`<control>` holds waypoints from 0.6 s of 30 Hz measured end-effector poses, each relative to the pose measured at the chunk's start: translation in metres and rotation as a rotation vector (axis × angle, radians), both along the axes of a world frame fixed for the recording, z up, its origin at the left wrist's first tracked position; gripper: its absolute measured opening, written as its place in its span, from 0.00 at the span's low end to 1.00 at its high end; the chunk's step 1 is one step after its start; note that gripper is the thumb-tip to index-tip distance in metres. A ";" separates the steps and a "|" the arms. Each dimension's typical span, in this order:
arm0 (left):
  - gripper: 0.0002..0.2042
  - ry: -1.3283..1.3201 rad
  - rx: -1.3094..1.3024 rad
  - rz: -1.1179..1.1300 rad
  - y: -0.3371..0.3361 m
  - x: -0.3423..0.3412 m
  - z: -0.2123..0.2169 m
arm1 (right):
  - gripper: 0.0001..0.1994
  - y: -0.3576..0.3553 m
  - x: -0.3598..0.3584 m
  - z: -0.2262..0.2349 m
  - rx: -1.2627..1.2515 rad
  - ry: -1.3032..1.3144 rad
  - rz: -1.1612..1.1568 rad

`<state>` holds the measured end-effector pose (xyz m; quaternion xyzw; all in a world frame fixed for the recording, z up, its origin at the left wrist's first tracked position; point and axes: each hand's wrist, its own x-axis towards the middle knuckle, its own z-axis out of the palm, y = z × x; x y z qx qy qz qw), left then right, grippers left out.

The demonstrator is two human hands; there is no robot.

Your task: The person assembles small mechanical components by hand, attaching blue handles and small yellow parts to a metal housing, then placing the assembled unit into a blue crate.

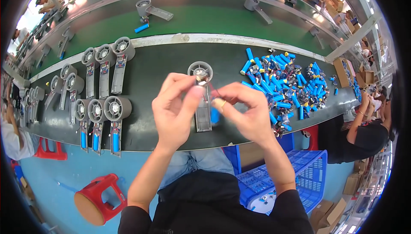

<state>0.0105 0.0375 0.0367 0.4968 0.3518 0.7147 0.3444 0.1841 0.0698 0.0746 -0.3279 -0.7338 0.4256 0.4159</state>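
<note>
- While the fan unit (pixel 203 99) lies on the dark bench (pixel 162 62), we see both hands raised just over it, meeting above its long grey handle.
- The left hand (pixel 173 112) pinches a small metal part (pixel 201 77) between thumb and forefinger, right at the round fan head.
- The right hand (pixel 248 109) is closed in a pinch on thin red wires (pixel 216 92) beside the handle; a blue cell (pixel 215 116) shows just under its fingers, seated in the handle.
- The unit sits between the two hands, its head toward the far side, its handle pointing at us.
- To the left, we see rows of finished units (pixel 102 105), some with blue cells fitted.
- To the right lies a heap of cells (pixel 284 84) with wires, near the right hand but apart from it.
- Below the bench stand a blue crate (pixel 299 178) and a red stool (pixel 96 199).
</note>
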 end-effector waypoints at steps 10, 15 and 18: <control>0.14 0.234 -0.419 -0.059 -0.019 -0.025 0.007 | 0.14 0.013 0.001 -0.050 -0.049 -0.173 -0.001; 0.08 0.669 -0.189 0.110 -0.008 -0.022 -0.004 | 0.08 0.023 -0.013 -0.062 -0.018 -0.123 -0.021; 0.08 0.755 -0.156 0.149 -0.003 -0.024 -0.008 | 0.07 0.029 -0.015 -0.053 0.001 -0.207 0.047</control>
